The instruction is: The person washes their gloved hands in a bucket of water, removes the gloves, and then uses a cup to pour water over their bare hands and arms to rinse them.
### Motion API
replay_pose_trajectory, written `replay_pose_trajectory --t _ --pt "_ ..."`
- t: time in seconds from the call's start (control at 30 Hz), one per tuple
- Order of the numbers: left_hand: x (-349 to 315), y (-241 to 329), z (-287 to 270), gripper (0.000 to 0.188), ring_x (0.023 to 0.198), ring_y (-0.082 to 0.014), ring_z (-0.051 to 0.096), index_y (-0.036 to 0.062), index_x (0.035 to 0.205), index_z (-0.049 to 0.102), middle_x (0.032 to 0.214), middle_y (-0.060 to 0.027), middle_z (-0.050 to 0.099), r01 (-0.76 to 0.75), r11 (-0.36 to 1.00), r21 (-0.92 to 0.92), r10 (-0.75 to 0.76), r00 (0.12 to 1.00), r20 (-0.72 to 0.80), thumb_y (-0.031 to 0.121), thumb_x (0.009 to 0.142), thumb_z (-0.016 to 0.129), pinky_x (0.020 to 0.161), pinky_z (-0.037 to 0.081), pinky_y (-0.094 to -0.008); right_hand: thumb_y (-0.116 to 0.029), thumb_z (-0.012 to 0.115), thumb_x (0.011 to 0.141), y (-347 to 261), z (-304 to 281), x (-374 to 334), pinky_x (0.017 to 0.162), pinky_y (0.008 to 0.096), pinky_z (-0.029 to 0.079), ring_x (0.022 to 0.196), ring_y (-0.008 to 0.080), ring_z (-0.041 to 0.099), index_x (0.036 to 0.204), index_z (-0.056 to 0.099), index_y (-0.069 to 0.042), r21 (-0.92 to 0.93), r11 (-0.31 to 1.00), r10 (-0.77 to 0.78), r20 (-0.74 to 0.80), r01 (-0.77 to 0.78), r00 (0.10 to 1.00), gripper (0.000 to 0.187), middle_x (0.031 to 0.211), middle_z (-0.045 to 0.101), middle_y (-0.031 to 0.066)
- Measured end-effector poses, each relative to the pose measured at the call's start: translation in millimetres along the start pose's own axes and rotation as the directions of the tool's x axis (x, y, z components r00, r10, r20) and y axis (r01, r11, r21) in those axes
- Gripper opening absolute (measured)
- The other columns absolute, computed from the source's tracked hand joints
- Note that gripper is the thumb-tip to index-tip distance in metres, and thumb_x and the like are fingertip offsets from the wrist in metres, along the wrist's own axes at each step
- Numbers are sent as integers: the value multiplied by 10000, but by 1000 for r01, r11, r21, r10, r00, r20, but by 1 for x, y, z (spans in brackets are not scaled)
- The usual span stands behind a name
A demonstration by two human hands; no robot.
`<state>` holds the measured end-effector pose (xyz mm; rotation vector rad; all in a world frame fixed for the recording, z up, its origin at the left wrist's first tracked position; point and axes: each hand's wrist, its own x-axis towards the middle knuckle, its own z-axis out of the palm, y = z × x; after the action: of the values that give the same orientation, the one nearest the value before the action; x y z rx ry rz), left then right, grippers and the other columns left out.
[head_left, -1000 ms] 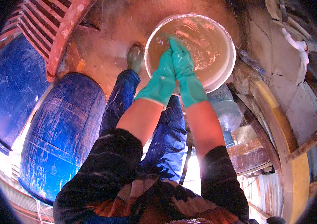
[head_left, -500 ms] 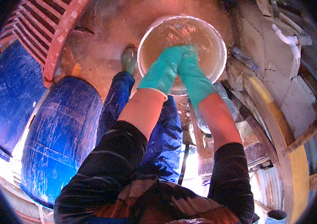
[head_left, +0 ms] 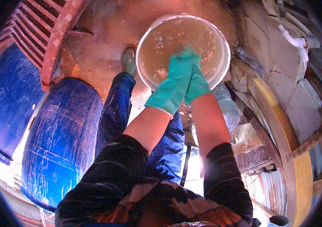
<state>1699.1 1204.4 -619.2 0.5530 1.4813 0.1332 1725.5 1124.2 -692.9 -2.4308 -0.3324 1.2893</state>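
Note:
A round, pale-rimmed tub (head_left: 221,73) of cloudy brownish water (head_left: 164,47) stands in front of me. Both my hands wear long green rubber gloves and reach down into the water side by side. My left hand (head_left: 178,64) and my right hand (head_left: 195,62) come together near the tub's middle, close enough to touch or overlap. Below the surface the fingers are hidden, so I cannot see whether they hold anything. Glints and ripples lie on the water around them.
Two blue barrels (head_left: 60,132) (head_left: 9,90) stand at the left, below a red slatted frame (head_left: 57,41). White pipe fittings (head_left: 295,41), a clear plastic bottle (head_left: 249,58) and a curved wooden beam (head_left: 278,113) are on the right. A translucent container (head_left: 229,111) sits beside my right forearm.
My right forearm has swung left, bringing its glove closer against the left one. The left glove has turned slightly and shifted right. The water's ripples have changed.

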Motion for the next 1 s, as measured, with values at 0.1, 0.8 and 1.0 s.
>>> replay_pose_trajectory --t 0.1,0.8,1.0 --pt "20 -6 10 521 935 -331 637 39 1169 573 1029 -165 657 -127 926 356 132 991 10 323 752 703 854 489 -452 -241 538 886 10 -3 22 714 362 509 812 228 600 1077 599 -45 156 988 -4 -92 18 996 280 916 633 89" --pt "30 -11 -26 295 864 -319 637 74 974 672 959 -179 655 -327 926 189 218 873 437 280 875 487 751 507 -430 -73 699 730 -103 -30 0 917 442 449 1088 293 532 1107 640 -81 -37 999 37 125 -32 992 381 1202 546 153" --pt "46 -23 -39 289 876 -322 633 72 991 668 973 -189 648 -321 881 348 166 898 407 271 868 497 754 502 -430 -69 710 728 -107 -10 -67 941 426 438 1118 281 517 1117 633 -70 274 957 -56 -144 94 988 397 1247 515 147"
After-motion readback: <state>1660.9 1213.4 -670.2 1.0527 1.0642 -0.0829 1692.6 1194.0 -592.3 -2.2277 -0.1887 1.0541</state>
